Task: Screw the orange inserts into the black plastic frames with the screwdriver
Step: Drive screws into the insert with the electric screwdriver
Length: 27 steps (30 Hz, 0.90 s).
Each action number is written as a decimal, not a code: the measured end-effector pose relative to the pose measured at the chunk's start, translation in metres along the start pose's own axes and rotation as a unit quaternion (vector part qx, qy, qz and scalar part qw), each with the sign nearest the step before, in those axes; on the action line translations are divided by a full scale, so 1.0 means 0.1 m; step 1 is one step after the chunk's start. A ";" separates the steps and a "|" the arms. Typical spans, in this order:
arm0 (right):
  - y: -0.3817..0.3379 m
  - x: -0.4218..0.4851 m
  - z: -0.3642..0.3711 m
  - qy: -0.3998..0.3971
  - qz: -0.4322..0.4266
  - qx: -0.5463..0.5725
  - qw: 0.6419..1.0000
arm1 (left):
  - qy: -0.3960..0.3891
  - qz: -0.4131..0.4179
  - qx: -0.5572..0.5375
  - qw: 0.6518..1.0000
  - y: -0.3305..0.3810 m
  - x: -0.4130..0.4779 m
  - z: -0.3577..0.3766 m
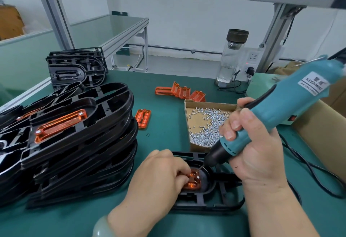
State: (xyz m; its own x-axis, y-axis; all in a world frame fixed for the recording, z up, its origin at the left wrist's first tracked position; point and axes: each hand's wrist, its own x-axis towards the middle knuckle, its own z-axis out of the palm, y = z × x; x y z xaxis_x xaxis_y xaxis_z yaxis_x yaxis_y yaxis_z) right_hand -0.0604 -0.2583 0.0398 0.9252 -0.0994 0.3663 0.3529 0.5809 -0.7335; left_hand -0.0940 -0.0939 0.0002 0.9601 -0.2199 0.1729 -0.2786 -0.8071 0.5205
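L hand (159,177), pale green bangle (101,225) at wrist, curls its fingertips to pinch the glossy see-through orange insert (193,181), seated in a black frame (211,203) at near edge of green mat (164,130).
R hand (256,152) wraps fingers round teal plastic screwdriver (280,105), thin bit tilted onto insert's screw. Left: tall stack of ribbed oval frames (74,143). Behind: cardboard tray (194,145) of small silver screws, loose inserts (180,91), glass bottle (231,59) w/ dark cap.

Left grip (159,175) pinches with curled fingers, right grip (256,152) wraps tight.
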 end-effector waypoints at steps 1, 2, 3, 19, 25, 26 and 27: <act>0.00 0.01 -0.01 0.006 0.005 0.007 1.000 | -0.002 -0.002 -0.004 1.000 0.00 0.00 -0.01; 0.00 0.01 -0.02 0.013 0.007 0.012 1.000 | -0.003 -0.003 -0.006 1.000 0.01 -0.01 -0.02; -0.01 0.01 -0.03 0.018 0.009 0.016 1.000 | -0.001 -0.003 -0.007 1.000 0.01 -0.01 -0.02; -0.02 0.04 -0.12 0.040 0.025 0.004 0.999 | -0.065 0.014 0.020 0.998 0.46 1.04 0.02; -0.01 0.05 -0.14 0.048 0.030 0.015 0.998 | -0.208 -0.004 0.176 0.962 0.48 1.23 0.20; -0.01 0.05 -0.15 0.051 0.030 0.015 0.998 | -0.193 0.009 0.190 0.963 0.47 1.24 0.20; -0.01 0.06 -0.15 0.054 0.029 0.015 0.998 | -0.177 0.018 0.192 0.965 0.47 1.24 0.20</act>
State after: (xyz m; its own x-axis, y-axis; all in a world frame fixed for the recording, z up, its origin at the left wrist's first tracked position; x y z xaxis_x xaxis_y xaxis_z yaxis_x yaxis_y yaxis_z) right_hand -0.0535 -0.2715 0.0340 0.9540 -0.1514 0.2588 0.2961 0.6119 -0.7334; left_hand 0.0130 -0.1700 0.0292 0.9170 -0.3708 -0.1471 -0.3479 -0.9238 0.1595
